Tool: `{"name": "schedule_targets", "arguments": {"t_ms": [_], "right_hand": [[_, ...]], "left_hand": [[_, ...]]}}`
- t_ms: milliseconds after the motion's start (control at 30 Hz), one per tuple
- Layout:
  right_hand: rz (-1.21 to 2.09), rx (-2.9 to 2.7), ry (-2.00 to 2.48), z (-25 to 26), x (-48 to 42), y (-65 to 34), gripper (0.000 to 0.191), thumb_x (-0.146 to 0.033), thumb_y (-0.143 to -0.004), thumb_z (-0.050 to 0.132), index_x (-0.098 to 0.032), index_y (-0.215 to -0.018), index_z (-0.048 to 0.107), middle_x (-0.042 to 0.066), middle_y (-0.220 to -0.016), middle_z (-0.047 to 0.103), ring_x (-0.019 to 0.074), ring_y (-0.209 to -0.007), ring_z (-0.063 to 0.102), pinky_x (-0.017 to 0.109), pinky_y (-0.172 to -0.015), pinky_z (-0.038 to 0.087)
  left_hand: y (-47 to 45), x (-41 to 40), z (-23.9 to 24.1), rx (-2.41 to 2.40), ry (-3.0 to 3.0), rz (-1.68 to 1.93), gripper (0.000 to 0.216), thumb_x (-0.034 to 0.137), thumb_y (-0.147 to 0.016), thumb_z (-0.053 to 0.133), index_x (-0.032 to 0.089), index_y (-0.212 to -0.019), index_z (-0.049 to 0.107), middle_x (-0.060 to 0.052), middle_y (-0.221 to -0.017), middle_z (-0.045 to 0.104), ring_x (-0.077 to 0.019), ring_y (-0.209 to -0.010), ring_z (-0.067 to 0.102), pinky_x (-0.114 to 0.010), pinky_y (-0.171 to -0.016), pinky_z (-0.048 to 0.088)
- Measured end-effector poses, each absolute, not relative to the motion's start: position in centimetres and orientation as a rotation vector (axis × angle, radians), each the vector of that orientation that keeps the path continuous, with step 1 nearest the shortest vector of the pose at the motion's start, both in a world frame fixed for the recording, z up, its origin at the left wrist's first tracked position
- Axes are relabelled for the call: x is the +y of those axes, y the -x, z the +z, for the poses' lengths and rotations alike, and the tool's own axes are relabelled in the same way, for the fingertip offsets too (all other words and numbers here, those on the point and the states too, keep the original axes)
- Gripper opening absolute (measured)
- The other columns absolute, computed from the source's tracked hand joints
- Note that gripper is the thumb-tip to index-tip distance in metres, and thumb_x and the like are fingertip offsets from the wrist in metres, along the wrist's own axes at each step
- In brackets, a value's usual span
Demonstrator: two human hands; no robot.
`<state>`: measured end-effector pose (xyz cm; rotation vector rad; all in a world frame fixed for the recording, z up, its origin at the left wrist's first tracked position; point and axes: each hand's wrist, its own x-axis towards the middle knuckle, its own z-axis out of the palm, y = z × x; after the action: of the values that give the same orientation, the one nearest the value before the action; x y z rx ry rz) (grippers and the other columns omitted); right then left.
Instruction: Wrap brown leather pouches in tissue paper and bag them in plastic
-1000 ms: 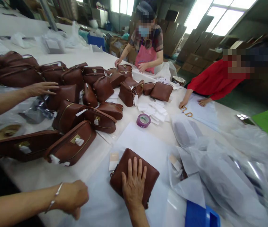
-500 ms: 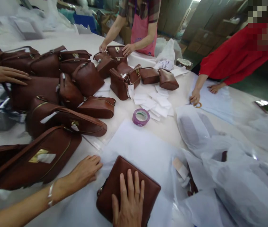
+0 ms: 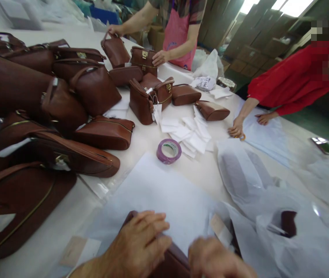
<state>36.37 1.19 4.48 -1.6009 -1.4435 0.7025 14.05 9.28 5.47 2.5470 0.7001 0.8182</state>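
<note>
At the bottom of the view lies a brown leather handbag [image 3: 172, 259], largely covered by my hands. My left hand [image 3: 135, 247] grips it from above, its bent fingers over the top. My right hand [image 3: 219, 258] is at the bag's right end, fingers curled and smeared by motion, so its hold cannot be made out. Under the bag spreads a pale bluish-white sheet [image 3: 164, 189]. Beyond the sheet stands a purple roll of tape [image 3: 169, 151]. A beige and white card [image 3: 80, 251] shows beside my left wrist.
Many brown handbags [image 3: 94, 135] crowd the left side. White paper slips [image 3: 191, 133] lie scattered mid-table. Wrapped bags [image 3: 242, 166] are heaped at right. A co-worker in a pink apron [image 3: 178, 34] handles bags at the back; another in red sleeves [image 3: 283, 81] works at the right.
My left hand has come from the table onto the handbag. My right hand has moved right, off its flat rest on top. The far co-worker has lifted a bag.
</note>
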Motion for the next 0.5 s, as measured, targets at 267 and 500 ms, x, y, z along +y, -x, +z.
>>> {"name": "schedule_targets", "arguments": {"t_ms": [267, 500], "right_hand": [[-0.307, -1.790, 2.126, -6.5, 6.2, -41.8, 0.059, -0.059, -0.098, 0.035, -0.013, -0.122, 0.064, 0.018, -0.131, 0.063, 0.0358, -0.122, 0.057, 0.056, -0.103, 0.040], [-0.487, -1.970, 1.907, -7.0, 4.6, -41.2, 0.020, -0.024, -0.095, 0.058, -0.022, -0.113, 0.068, 0.006, -0.128, 0.067, 0.0269, -0.129, 0.054, 0.055, -0.116, 0.030]], "left_hand": [[-15.8, 21.9, -2.7, 1.020, -2.765, 0.306, 0.052, 0.024, -0.082, 0.078, 0.016, -0.128, 0.056, -0.014, -0.141, 0.056, -0.0305, -0.132, 0.050, -0.045, -0.106, 0.040], [-15.6, 21.3, -4.3, 0.977, -2.786, 0.372, 0.001, 0.018, -0.092, 0.064, 0.018, -0.091, 0.064, -0.004, -0.096, 0.068, -0.0220, -0.092, 0.061, -0.036, -0.082, 0.042]]}}
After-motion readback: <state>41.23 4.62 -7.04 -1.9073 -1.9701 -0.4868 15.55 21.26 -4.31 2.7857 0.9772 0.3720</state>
